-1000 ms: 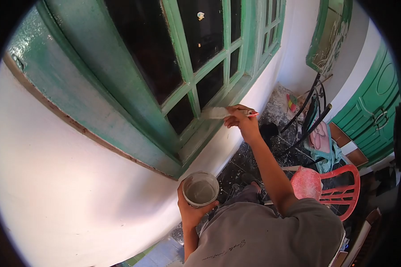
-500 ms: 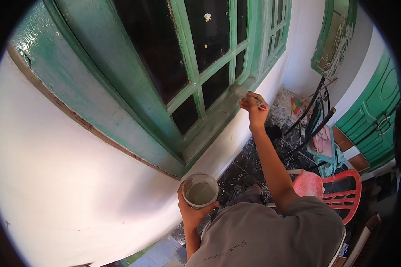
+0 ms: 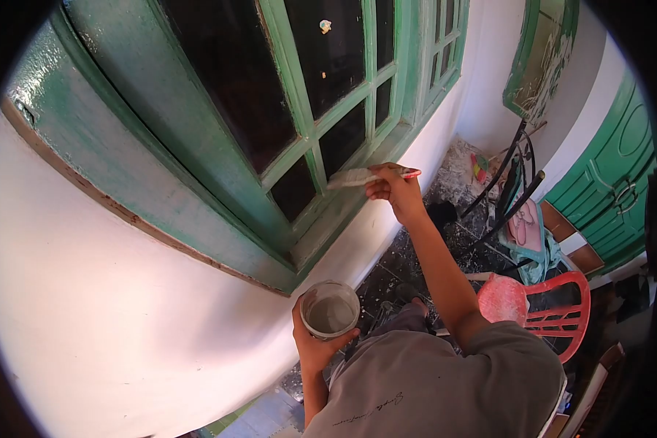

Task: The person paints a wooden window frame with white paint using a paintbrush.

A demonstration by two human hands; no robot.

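Note:
My right hand (image 3: pixel 396 191) grips a paintbrush (image 3: pixel 354 177) with a red handle end, its pale bristles lying against the lower ledge of the green window frame (image 3: pixel 328 219). The frame's green looks patchy and dulled. Down by my body, my left hand (image 3: pixel 312 344) is wrapped round a round tub (image 3: pixel 329 309) holding greyish paint. The tub is kept upright, close to the white wall (image 3: pixel 153 306).
A red plastic chair (image 3: pixel 558 314) stands to my right. Past it are a pink bag (image 3: pixel 524 223), dark metal bars (image 3: pixel 515 208) and a green door (image 3: pixel 613 182). White specks cover the dark tiled floor (image 3: pixel 387 274).
My right hand has drawn the paintbrush leftward and nearer along the window ledge, and the brush now lies flatter. My left hand still holds the tub in nearly the same place.

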